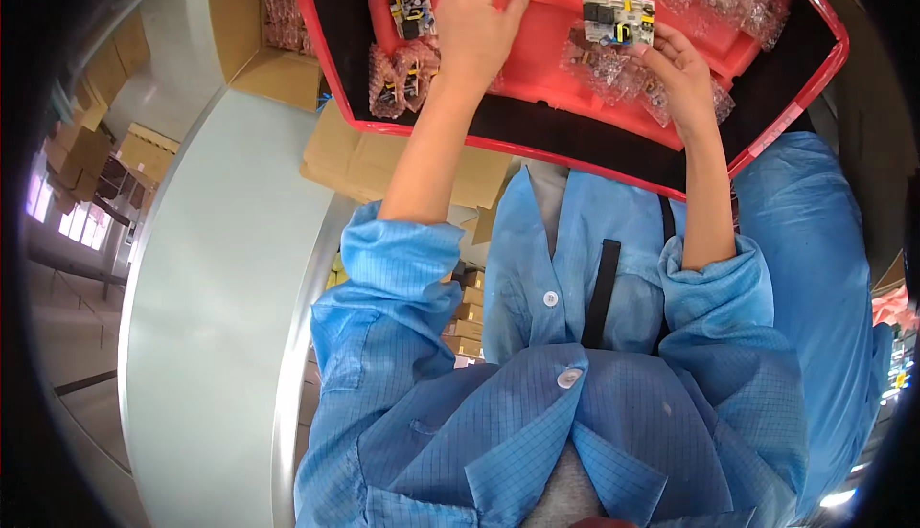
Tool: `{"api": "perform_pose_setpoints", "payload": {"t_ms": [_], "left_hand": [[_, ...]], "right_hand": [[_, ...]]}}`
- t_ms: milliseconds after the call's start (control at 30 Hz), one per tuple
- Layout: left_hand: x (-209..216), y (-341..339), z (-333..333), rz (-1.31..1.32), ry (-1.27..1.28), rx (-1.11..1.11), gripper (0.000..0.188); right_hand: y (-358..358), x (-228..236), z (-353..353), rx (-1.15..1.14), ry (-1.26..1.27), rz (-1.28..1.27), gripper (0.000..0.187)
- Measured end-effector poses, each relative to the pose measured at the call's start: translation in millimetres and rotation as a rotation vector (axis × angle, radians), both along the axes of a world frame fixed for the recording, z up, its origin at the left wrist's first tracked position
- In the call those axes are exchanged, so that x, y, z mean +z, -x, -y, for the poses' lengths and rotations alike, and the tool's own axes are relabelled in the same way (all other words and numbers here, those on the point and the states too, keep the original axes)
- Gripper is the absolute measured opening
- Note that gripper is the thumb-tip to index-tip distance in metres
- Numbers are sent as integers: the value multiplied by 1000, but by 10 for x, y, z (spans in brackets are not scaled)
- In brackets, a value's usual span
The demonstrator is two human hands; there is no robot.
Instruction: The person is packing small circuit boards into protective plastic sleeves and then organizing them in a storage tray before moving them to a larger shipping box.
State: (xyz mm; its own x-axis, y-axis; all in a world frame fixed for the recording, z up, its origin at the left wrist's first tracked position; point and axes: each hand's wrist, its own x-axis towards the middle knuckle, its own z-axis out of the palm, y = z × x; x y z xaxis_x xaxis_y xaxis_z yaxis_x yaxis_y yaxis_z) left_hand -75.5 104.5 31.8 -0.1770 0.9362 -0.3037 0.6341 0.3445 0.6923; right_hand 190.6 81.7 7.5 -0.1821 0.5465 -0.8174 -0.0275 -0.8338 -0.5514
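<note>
Blue jacket (522,413) lies nearest, bare tray (540,58) separating hands (476,32) beyond the red rim (537,159)

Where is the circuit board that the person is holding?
In the head view, the circuit board is at the top, right of centre, pinched by the right hand above bubble-wrapped boards.

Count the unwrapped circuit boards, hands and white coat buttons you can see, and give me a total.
Unwrapped circuit boards: 2
Hands, left hand and right hand: 2
White coat buttons: 2
Total: 6
</note>
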Motion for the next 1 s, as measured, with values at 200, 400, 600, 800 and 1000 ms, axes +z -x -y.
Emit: {"api": "perform_pose_setpoints", "payload": {"t_ms": [200,400,600,800,1000], "left_hand": [[-676,47,434,-238,-65,-251,15],[-477,129,460,-366,-404,-406,21],[-797,572,368,-333,-720,-292,11],[-402,171,243,-331,-269,-447,24],[-763,-69,364,-347,-72,-368,16]], "right_hand": [[-108,27,110,17,16,62,38],[-170,46,187,-21,13,98,34],[-155,50,248,-70,-14,94,34],[-150,47,256,-52,10,104,34],[10,142,165,-18,-15,117,36]]}}
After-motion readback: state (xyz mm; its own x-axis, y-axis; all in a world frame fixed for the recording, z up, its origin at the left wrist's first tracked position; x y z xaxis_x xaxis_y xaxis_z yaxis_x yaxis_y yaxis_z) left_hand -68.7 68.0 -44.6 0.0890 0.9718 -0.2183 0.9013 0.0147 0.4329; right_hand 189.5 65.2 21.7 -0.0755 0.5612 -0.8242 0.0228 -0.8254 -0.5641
